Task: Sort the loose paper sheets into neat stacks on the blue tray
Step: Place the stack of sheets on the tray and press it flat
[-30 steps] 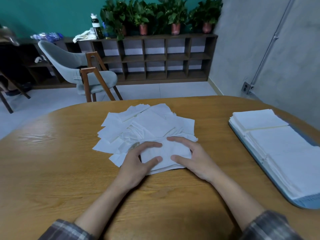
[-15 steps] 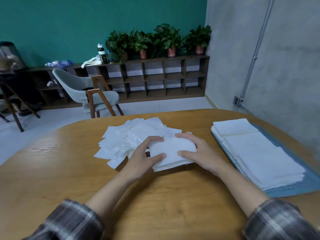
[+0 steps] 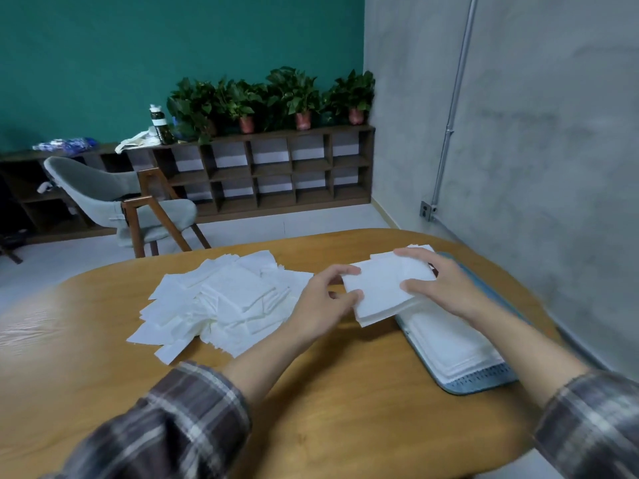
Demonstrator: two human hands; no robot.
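Observation:
A squared-up bundle of white paper sheets (image 3: 382, 288) hangs just above the table, over the left edge of the blue tray (image 3: 480, 383). My left hand (image 3: 323, 299) pinches its left edge and my right hand (image 3: 439, 283) grips its right side, fingers on top. White stacks (image 3: 449, 340) lie in a row on the tray, partly hidden by the bundle and my right forearm. A messy pile of loose sheets (image 3: 224, 299) is spread on the wooden table (image 3: 328, 392) to the left of my hands.
The round table edge curves close behind the pile and the tray. A grey concrete wall stands right of the tray. On the floor beyond the table are a grey chair (image 3: 117, 198) and a low shelf with potted plants (image 3: 269, 98).
Both hands lifted the bundle off the loose pile and carried it right, to the tray's left edge. The camera turned right and up.

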